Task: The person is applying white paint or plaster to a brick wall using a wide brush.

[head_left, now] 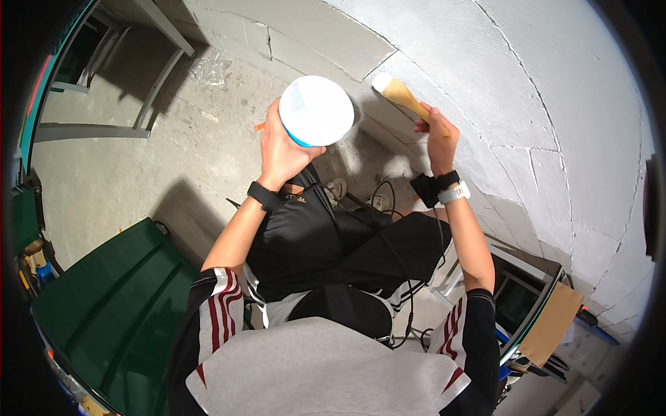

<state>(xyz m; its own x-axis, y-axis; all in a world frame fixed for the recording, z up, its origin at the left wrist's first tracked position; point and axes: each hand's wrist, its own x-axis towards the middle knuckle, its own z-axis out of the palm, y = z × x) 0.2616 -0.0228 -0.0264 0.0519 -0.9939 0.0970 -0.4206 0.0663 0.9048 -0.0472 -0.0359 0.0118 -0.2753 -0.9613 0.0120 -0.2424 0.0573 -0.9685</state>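
Note:
My left hand (283, 151) is closed around the side of a round white tub (318, 109) with a blue band low on its side. The tub looks plain white from above; whether that is a lid or paint inside I cannot tell. In my right hand (442, 141) is a paintbrush (404, 95) with a light wooden handle, its white tip pointing up and left. That tip is near the block wall (479, 76), and I cannot tell whether they touch. The wall looks bright white on the right and greyer toward the left.
A dark green wheeled bin (118, 305) stands at my lower left. Grey metal legs (149, 104) and crumpled clear plastic (209, 69) are at the far left. Black cables (411, 298) run across my lap. On the right, a cardboard piece (551, 324) lies by a metal frame.

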